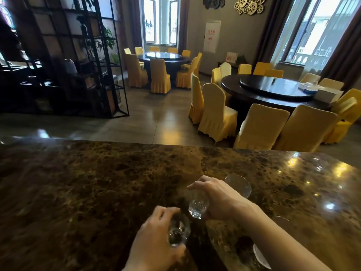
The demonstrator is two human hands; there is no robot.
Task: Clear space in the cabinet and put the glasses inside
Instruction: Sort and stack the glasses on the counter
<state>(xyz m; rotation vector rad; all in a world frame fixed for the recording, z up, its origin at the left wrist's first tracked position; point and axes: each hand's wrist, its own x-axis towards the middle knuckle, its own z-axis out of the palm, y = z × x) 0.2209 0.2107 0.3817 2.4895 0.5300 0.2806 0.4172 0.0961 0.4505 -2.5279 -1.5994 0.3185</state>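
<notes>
While the cabinet isn't in view, the left hand (pixel 154 237) fingers wrap one small glass (pixel 178 231) and the right hand (pixel 216 198) grips another (pixel 197 207), lower centre above the marble desk (pixel 88 182). Looks like the carrying step; next needs turning toward the cabinet.

- The counter (pixel 97 182) is brown mottled stone, polished glossy, with lamp glints toward its right edge.
- The glass in the right hand (pixel 197 207) and the glass in the left hand (pixel 178 232) are clear and smooth.
- The chairs (pixel 216 112) wear matt yellow cloth covers.
- The round table (pixel 273 89) is dark and glossy.
- The shelf frame (pixel 109 55) looks like black metal.
</notes>
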